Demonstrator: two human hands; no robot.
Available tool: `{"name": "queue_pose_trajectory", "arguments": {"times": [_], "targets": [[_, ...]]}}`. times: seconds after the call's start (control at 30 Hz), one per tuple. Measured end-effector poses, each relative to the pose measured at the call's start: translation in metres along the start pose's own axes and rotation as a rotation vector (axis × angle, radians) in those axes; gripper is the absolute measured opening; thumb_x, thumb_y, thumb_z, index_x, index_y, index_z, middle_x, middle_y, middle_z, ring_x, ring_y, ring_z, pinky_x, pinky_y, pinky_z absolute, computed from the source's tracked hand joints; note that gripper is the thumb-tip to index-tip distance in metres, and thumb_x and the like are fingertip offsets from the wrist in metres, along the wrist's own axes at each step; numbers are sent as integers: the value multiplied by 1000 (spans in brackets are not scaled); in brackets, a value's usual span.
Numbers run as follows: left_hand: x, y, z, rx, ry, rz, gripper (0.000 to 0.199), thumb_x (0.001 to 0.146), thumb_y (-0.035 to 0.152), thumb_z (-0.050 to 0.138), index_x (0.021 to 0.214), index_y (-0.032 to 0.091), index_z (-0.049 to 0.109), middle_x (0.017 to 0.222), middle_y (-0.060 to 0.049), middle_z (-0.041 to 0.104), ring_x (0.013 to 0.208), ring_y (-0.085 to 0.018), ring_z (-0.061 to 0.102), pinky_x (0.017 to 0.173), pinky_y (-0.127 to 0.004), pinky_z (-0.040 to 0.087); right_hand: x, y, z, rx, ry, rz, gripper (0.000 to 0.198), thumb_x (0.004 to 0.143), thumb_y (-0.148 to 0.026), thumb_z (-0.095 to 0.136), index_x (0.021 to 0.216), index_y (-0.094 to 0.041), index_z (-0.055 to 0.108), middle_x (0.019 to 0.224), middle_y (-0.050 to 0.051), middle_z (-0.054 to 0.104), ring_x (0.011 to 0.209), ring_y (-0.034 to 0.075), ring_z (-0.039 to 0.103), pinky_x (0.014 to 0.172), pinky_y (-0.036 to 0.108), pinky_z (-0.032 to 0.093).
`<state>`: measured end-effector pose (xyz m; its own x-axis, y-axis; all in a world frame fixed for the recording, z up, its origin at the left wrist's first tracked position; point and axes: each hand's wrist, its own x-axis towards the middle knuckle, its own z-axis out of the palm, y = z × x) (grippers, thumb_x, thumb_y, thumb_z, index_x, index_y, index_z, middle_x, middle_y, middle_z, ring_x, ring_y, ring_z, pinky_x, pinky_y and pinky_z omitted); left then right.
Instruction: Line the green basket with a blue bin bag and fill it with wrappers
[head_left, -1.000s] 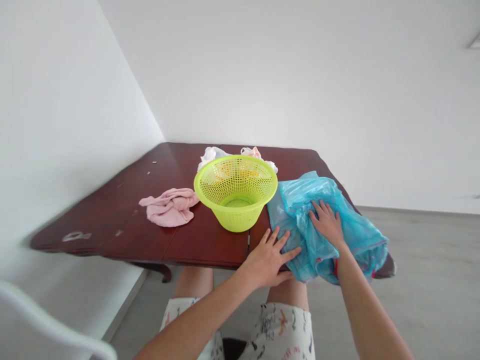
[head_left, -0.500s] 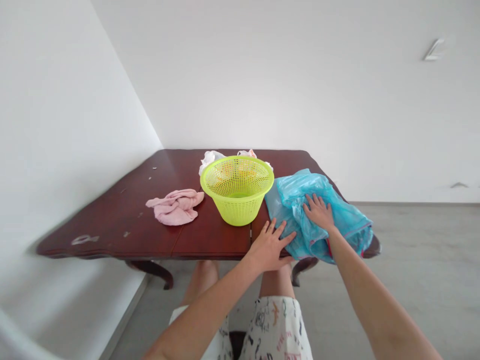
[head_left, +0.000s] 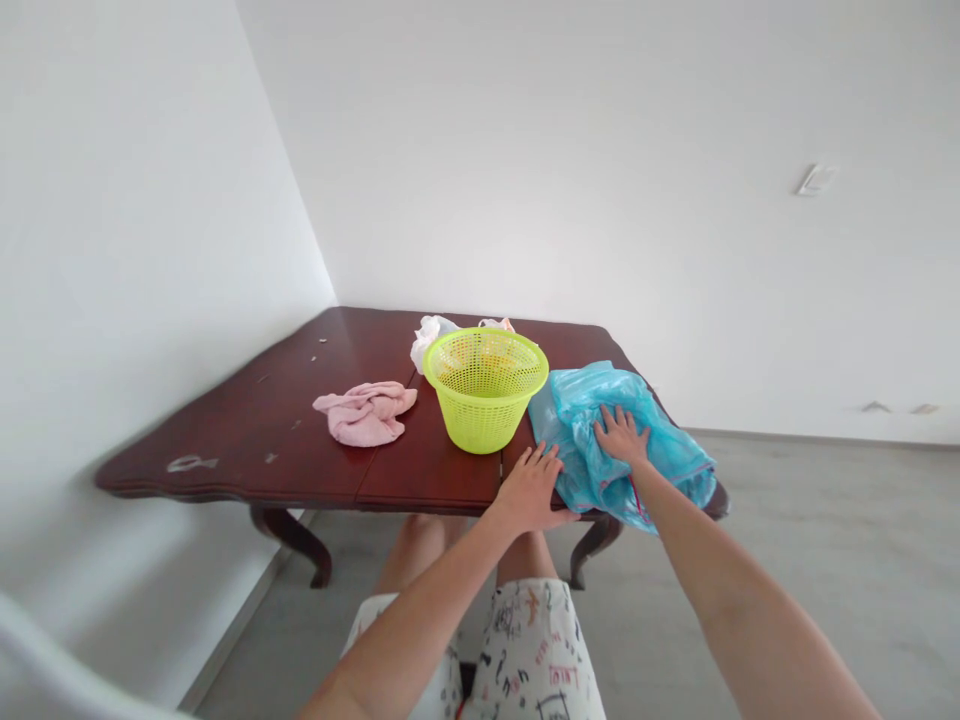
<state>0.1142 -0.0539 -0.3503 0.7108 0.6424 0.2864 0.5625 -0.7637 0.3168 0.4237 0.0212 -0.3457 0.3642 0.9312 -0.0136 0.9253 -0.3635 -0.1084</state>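
A crumpled blue plastic bag [head_left: 667, 440] lies on the right side of the table, with part of it hanging over the front edge. My right hand [head_left: 622, 437] rests on top of it, palm down with the fingers spread. At the table's front edge, my left hand [head_left: 531, 490] is open and lies beside the bag's left border; its thumb points toward the bag. Just beyond my left hand stands a yellow-green perforated plastic basket [head_left: 484, 425], upright. No contents show clearly inside it.
A crumpled pink cloth [head_left: 366, 412] lies left of the basket on the dark red wooden table [head_left: 292, 400]. Partly hidden behind the basket are white plastic bags [head_left: 429, 338]. White walls [head_left: 465, 160] stand behind and to the left.
The camera view has tilted and shifted a little. My left hand has drawn slightly away from the bag, its fingers closer together. My right hand stays on the bag.
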Motion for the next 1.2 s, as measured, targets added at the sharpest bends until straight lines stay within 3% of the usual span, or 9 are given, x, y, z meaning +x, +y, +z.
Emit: {"name": "queue_pose_trajectory", "arguments": {"times": [0.1, 0.23, 0.43, 1.2], "targets": [[1, -3, 5, 9, 8, 11, 112, 96, 89, 79, 180, 22, 49, 196, -20, 31, 184, -49, 24, 146, -69, 29, 0, 1, -1, -3, -3, -3, 81, 121, -65, 22, 193, -30, 29, 201, 15, 20, 185, 43, 22, 141, 83, 20], [2, -5, 5, 44, -39, 71, 101, 102, 87, 72, 186, 36, 44, 200, -15, 22, 185, -50, 14, 144, -75, 26, -1, 0, -1, 2, 0, 2, 80, 121, -64, 23, 193, -30, 29, 201, 15, 21, 185, 43, 22, 142, 81, 21], [1, -7, 6, 63, -57, 76, 100, 104, 87, 70, 187, 38, 44, 198, -13, 29, 182, -47, 28, 146, -74, 23, 2, 1, 4, 14, 8, 5, 78, 121, -62, 22, 193, -31, 28, 201, 15, 21, 185, 41, 19, 142, 81, 18], [0, -3, -8, -86, -83, 51, 95, 107, 83, 65, 185, 33, 46, 197, -17, 30, 181, -50, 29, 146, -76, 23, 3, 0, 7, 2, 35, 33, 74, 123, -58, 27, 191, -32, 33, 200, 9, 25, 186, 37, 22, 146, 73, 21]]}}
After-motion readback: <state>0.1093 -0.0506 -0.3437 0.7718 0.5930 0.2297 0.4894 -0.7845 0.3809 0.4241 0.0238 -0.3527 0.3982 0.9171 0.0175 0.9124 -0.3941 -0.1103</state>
